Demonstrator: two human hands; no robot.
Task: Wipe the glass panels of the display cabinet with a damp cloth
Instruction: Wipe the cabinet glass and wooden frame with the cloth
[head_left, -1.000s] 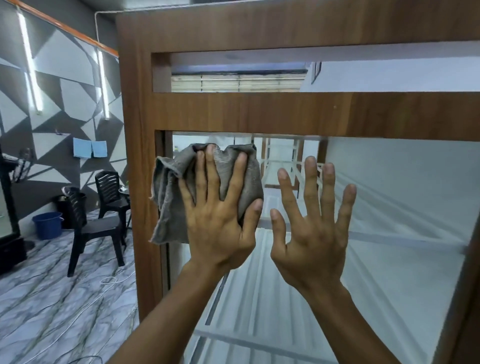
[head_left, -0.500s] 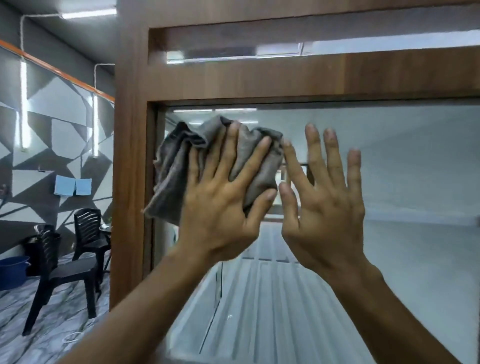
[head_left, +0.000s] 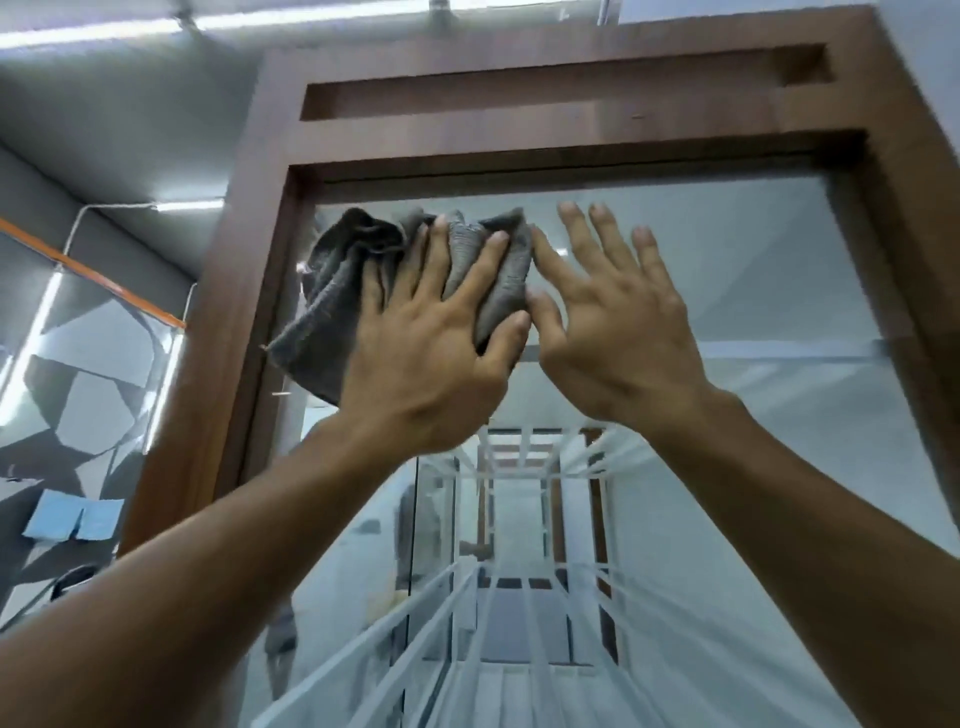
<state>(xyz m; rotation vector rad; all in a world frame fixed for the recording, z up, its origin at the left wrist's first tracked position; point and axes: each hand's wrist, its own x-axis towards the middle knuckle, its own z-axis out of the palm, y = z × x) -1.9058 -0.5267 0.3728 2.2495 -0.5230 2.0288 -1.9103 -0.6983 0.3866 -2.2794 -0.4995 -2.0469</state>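
Wooden frame (head_left: 234, 322) runs up the left side. Grey cloth (head_left: 337, 301) sits bunched against the upper left corner of the glass panel (head_left: 769, 280), just beside the frame. Left hand (head_left: 431, 358) lies flat over it, fingers straight and spread, pressing rather than gripping. Right hand (head_left: 618, 332) is just right of the cloth, fingers extended and empty, seemingly braced on the glass; contact unclear.

To do it well:
- Flatten the bunched cloth.
- Press evenly through the palm.
- Work into the top corner.
- Sweep right in overlapping passes.
- The bare palm likely leaves prints, so wipe that patch last.
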